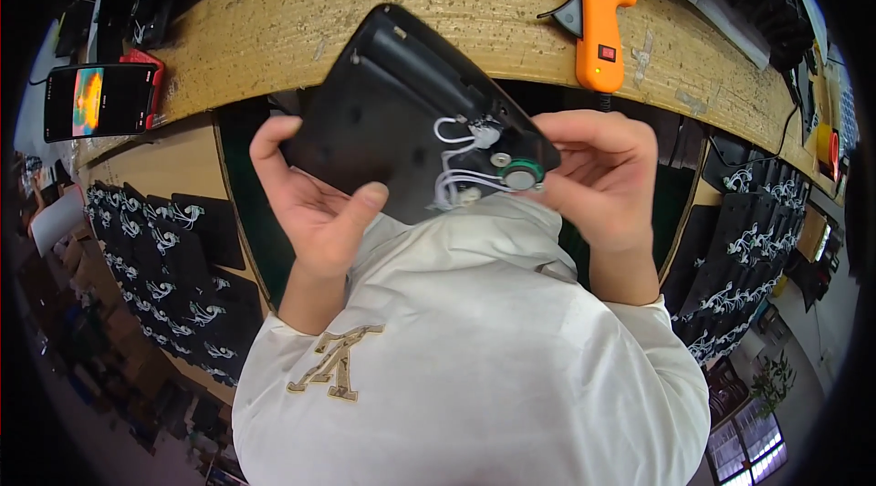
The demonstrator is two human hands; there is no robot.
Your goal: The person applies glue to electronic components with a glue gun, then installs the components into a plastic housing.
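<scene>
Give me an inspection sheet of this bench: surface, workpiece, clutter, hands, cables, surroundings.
Surface: wooden table, speckled, with pale marks.
Workpiece: black panel, held tilted; round green-rimmed part near its right end.
Clutter: orange glue gun on the table; lit phone at left.
Hands: left hand grips the panel's left side; right hand its right end.
Cables: white wires looped on the panel; dark cord below the glue gun's handle.
Surroundings: similar wired panels racked both sides.

Your head view looks steeply down from close above your hands (321,217) — a wide fisheye that takes in your shirt (484,349) and bends the near edge of the desk (265,30) into an arch.
</scene>
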